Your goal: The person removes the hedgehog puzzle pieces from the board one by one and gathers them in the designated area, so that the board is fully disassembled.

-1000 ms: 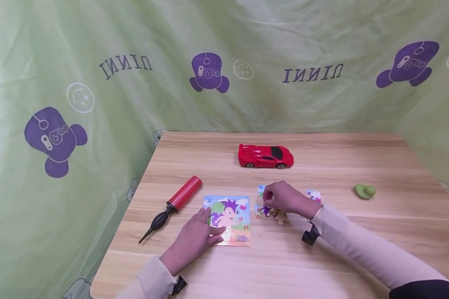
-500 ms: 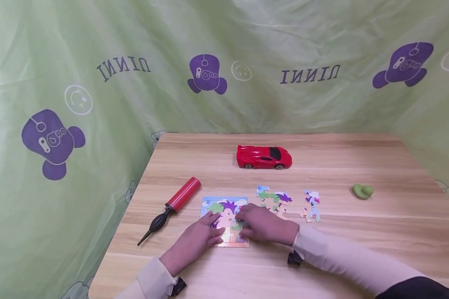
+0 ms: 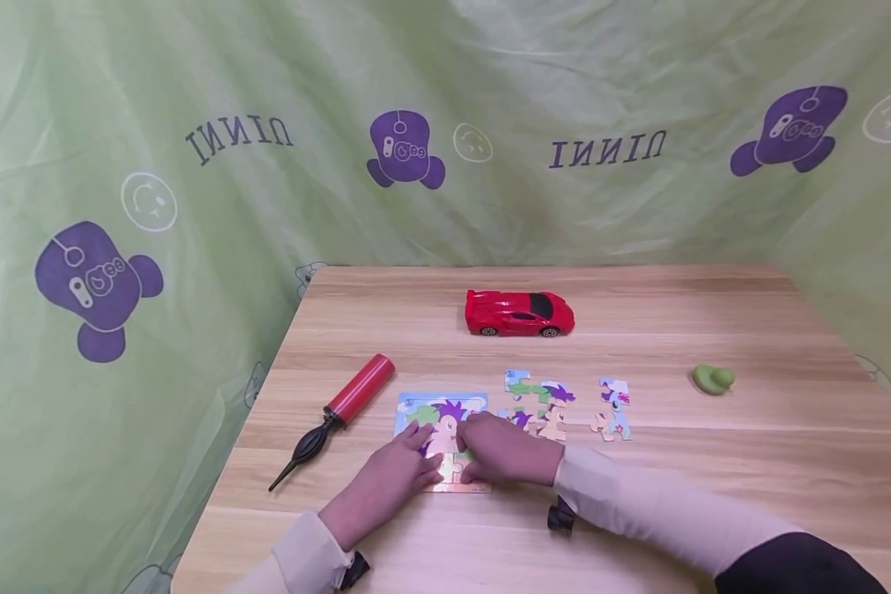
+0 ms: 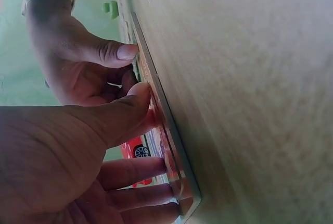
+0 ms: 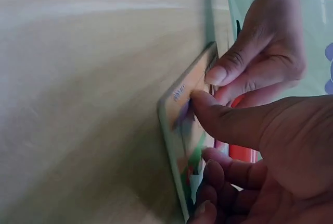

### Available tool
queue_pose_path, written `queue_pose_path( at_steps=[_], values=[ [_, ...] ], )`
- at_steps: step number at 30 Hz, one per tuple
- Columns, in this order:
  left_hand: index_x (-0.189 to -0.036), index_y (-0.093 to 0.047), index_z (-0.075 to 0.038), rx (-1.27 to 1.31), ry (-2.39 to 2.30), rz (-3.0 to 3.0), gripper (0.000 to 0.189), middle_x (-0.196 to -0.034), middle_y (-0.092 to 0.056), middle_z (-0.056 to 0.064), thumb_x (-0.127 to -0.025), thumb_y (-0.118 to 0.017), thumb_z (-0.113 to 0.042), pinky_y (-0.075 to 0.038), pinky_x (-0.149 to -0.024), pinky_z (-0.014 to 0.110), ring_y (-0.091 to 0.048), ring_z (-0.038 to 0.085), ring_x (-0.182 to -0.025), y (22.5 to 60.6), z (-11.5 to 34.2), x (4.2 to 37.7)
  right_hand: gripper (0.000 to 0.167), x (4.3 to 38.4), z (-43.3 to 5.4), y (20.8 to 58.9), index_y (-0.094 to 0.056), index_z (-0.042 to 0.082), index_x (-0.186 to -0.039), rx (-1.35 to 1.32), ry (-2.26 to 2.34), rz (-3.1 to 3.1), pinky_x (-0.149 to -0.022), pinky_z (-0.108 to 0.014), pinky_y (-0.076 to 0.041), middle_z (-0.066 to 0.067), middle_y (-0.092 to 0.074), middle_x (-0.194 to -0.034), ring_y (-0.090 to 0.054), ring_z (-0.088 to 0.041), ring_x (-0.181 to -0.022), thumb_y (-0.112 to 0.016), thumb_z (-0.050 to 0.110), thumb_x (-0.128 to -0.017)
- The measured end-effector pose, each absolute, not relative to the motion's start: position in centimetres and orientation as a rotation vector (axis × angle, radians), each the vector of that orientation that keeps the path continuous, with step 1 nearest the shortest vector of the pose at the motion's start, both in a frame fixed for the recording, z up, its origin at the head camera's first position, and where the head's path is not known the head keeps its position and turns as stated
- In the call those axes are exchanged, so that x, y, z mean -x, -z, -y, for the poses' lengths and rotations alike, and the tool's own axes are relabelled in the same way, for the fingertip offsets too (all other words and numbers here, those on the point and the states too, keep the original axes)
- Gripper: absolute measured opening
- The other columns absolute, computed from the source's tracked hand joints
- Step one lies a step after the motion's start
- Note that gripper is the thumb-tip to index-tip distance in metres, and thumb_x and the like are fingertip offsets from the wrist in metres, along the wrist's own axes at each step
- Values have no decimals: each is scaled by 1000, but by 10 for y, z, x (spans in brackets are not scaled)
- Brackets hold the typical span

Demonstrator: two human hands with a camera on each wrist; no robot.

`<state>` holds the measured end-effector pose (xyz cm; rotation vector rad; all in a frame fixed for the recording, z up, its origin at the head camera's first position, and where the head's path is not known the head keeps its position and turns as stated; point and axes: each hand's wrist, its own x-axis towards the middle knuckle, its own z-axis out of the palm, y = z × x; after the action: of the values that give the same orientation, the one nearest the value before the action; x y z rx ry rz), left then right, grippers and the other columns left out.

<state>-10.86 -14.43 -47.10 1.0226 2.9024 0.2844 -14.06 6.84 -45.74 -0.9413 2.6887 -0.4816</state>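
Straight-fingered, the left hand [image 3: 380, 483] rests on the left part of the puzzle board [image 3: 438, 398], which lies on the table [image 3: 661, 346]. Bent fingers and thumb of the right hand [image 3: 505, 450] touch the board's right side; whether they pinch a piece, I cannot tell. Loose puzzle pieces [image 3: 555, 419] lie just beyond that hand, a red car [image 3: 518, 314] farther back, a pump [image 3: 360, 391] left of the board.

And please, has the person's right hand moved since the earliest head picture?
Yes. Against the red toy car, the right hand has moved left and nearer the person, from the loose pieces to the puzzle board.
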Motion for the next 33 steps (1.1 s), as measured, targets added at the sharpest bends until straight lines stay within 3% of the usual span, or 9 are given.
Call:
queue_pose_path(
  at_steps=[3,5,9,12,19,26,33],
  values=[
    [-118,-76,-15,-1026,-242,-2905,29,-143,-57,24,-96,-65,-31,-53,-103,48,-53,49,-131,471,143,109,23,142,-66,457,-65,15,-77,942,493,-2649,-65,-21,-41,6,-54,-75,-45,-8,-72,-84,28,-80],
    [-118,-76,-16,-1025,-220,-2906,30,-142,-58,23,-96,-65,-32,-54,-103,47,-54,48,-131,471,143,109,23,140,-65,457,-65,16,-77,932,497,-2653,-65,-21,-42,5,-52,-79,-45,-8,-73,-84,28,-80],
    [-118,-76,-16,-1026,-207,-2906,30,-141,-59,22,-96,-66,-33,-54,-102,47,-54,47,-131,472,144,110,32,134,-63,460,-69,11,-99,910,451,-2736,-68,-23,-49,2,-55,-91,-50,-9,-78,-84,32,-81],
    [-116,-77,-17,-1040,-191,-2915,29,-141,-59,22,-96,-66,-34,-55,-101,46,-55,47,-130,473,145,110,40,131,-61,460,-70,8,-105,946,352,-2814,-67,-25,-52,-1,-59,-91,-53,-12,-77,-85,35,-79],
    [-115,-77,-16,-1056,-197,-2921,28,-140,-59,23,-96,-66,-33,-56,-99,47,-56,48,-129,473,145,109,35,136,-58,456,-70,7,-99,943,358,-2777,-64,-23,-47,0,-58,-83,-48,-11,-73,-86,30,-77],
    [-113,-78,-17,-1100,-158,-2950,27,-138,-62,22,-94,-67,-33,-56,-99,45,-58,47,-126,472,144,109,27,141,-60,452,-63,15,-76,885,463,-2696,-55,-21,-38,5,-50,-73,-45,-11,-66,-87,27,-77],
    [-114,-78,-17,-1122,-145,-2954,28,-138,-61,22,-95,-66,-34,-54,-102,44,-58,46,-127,472,143,109,18,151,-73,438,-65,21,-77,830,624,-2616,-56,-22,-41,10,-56,-68,-49,-8,-63,-81,25,-83]
  ],
)
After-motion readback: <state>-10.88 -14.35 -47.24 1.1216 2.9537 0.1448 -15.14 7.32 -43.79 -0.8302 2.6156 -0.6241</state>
